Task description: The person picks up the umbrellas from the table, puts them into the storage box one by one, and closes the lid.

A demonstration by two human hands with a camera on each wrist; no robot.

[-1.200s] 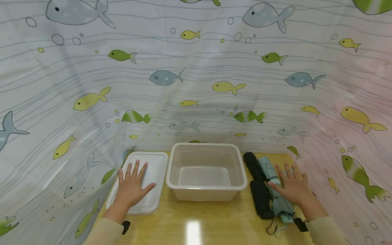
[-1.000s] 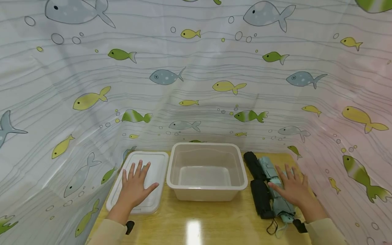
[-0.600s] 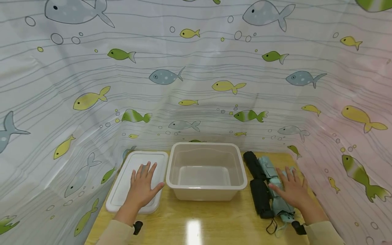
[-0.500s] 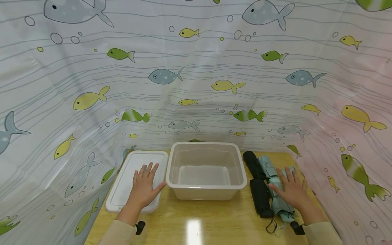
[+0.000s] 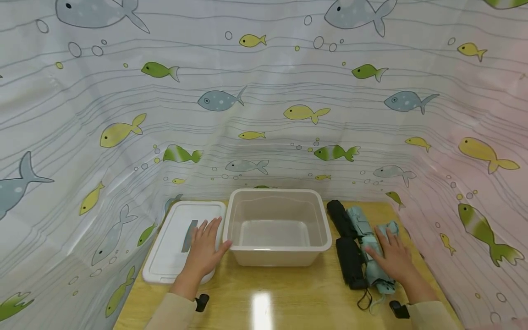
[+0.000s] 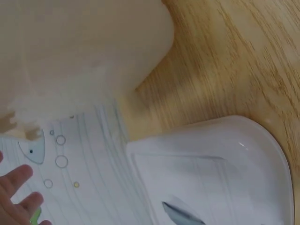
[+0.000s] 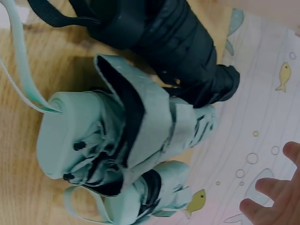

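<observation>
My left hand [image 5: 204,252], fingers straight and thumb spread, hovers over the right side of a white lid [image 5: 165,256]. Its thumb tip overlaps the left front corner of a cream plastic bin [image 5: 274,258] in the head view. Over on the right, my right hand [image 5: 393,259] is spread above mint folding umbrellas [image 5: 378,277], partly covering them, with nothing gripped. Two black folding umbrellas [image 5: 349,263] lie just left of the mint ones. In the right wrist view, a mint umbrella [image 7: 154,124] shows its loose flap, with fingertips [image 7: 269,190] apart from it.
The yellow wooden table [image 5: 231,302] shows in front of the bin. A fish-print sheet [image 5: 264,91] encloses the back and both sides. A grey strip [image 5: 189,236] lies on the lid. Wrist loops [image 5: 365,300] trail from the umbrellas toward the front.
My left hand has moved right across the lid to the bin's left edge, uncovering the grey strip. The right hand has barely shifted. The view has tilted slightly.
</observation>
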